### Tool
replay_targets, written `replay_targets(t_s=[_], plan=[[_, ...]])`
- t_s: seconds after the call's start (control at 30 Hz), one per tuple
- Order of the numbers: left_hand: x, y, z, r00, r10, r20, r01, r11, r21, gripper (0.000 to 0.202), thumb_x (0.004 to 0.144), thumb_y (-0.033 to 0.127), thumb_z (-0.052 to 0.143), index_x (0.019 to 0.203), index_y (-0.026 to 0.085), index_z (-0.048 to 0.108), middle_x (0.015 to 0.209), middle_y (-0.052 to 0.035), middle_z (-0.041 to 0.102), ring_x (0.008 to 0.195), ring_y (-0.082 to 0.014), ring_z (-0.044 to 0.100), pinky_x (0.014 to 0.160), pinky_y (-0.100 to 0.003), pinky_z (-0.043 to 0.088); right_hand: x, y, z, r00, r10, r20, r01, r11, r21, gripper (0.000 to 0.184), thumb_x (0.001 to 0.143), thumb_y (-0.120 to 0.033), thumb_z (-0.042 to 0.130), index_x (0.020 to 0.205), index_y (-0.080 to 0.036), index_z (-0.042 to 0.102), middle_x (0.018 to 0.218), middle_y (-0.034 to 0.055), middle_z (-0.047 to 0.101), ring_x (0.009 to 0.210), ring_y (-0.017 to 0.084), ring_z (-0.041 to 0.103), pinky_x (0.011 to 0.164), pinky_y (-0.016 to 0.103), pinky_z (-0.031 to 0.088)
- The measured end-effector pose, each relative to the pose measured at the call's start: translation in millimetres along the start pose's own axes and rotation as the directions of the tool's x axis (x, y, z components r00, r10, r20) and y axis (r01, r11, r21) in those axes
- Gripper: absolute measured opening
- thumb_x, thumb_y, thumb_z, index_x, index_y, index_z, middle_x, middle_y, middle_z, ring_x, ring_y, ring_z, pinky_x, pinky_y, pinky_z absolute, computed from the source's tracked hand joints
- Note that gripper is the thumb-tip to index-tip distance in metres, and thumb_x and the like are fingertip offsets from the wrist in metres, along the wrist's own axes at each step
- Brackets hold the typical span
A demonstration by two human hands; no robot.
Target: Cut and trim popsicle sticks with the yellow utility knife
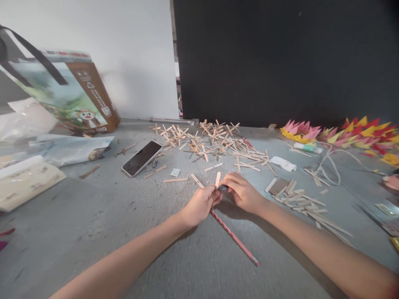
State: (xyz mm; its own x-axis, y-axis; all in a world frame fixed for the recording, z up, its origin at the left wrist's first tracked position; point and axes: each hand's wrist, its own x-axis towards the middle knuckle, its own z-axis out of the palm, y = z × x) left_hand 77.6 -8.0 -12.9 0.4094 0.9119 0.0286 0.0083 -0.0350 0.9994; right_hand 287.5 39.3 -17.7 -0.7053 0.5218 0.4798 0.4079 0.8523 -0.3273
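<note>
Near the middle of the grey surface, my left hand [202, 205] is closed on a wooden craft stick [217, 178], whose rounded end points up. My right hand [241, 192] is closed on a small dark grey piece [223, 187] against that stick; what the piece is I cannot make out. Another craft stick [197, 180] lies just beyond my left hand, partly hidden by it. A red pencil [233, 234] slants from beneath my left hand toward the front right. Loose sticks [176, 180] lie flat a little farther off.
A heap of crossed craft sticks [199, 141] spreads along the back. More sticks [301, 199] lie beside my right forearm. A phone [142, 158], a printed bag [77, 93] and plastic packets [71, 149] occupy the left. Folded paper pieces [301, 132] and a white cable [333, 160] are at right.
</note>
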Motion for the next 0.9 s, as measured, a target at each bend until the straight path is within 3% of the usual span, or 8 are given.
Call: replay_targets(t_s=[0.23, 0.43, 0.63, 0.9], plan=[[-0.8, 3.0, 0.4, 1.0, 0.026, 0.009, -0.026, 0.999, 0.024, 0.039, 0.096, 0.048, 0.056, 0.072, 0.02, 0.043, 0.067, 0.0034, 0.042, 0.062, -0.0098, 0.035, 0.061, -0.024, 0.039, 2.5, -2.8, -3.2, 1.0, -0.006, 0.002, 0.006, 1.0, -0.028, 0.033, 0.088, 0.002, 0.044, 0.106, -0.022, 0.059, 0.096, 0.008, 0.06, 0.09, 0.025, 0.052, 0.082, 0.041, 0.044], [-3.4, 8.8, 0.6, 0.999, 0.036, 0.0, -0.036, 0.999, 0.022, 0.045, 0.098, 0.053, 0.052, 0.07, 0.02, 0.042, 0.064, 0.0039, 0.04, 0.06, -0.0098, 0.034, 0.059, -0.025, 0.035, -0.1, 4.6, -2.9, 1.0, 0.002, 0.008, -0.002, 1.0, 0.0, 0.032, 0.095, -0.003, 0.042, 0.112, -0.022, 0.061, 0.098, 0.0087, 0.062, 0.092, 0.026, 0.054, 0.084, 0.041, 0.046], [-2.6, 3.1, 1.8, 1.0, 0.013, 0.024, -0.013, 1.0, 0.001, 0.043, 0.098, 0.056, 0.05, 0.075, 0.019, 0.047, 0.069, 0.0027, 0.043, 0.061, -0.0101, 0.035, 0.057, -0.024, 0.03, -1.0, 3.4, -2.2, 1.0, -0.008, -0.006, 0.008, 0.997, 0.08, 0.024, 0.099, -0.01, 0.041, 0.104, -0.023, 0.06, 0.093, 0.0071, 0.059, 0.087, 0.025, 0.052, 0.08, 0.041, 0.045], [-3.8, 2.6, -1.5, 1.0, 0.003, 0.016, -0.004, 1.0, 0.026, 0.042, 0.099, 0.054, 0.048, 0.073, 0.021, 0.042, 0.066, 0.0047, 0.04, 0.059, -0.0099, 0.034, 0.056, -0.025, 0.026, -4.2, 5.5, -2.8, 1.0, -0.005, -0.006, 0.006, 0.992, 0.126, 0.027, 0.11, -0.029, 0.034, 0.114, -0.023, 0.06, 0.098, 0.009, 0.06, 0.09, 0.026, 0.054, 0.083, 0.044, 0.044]])
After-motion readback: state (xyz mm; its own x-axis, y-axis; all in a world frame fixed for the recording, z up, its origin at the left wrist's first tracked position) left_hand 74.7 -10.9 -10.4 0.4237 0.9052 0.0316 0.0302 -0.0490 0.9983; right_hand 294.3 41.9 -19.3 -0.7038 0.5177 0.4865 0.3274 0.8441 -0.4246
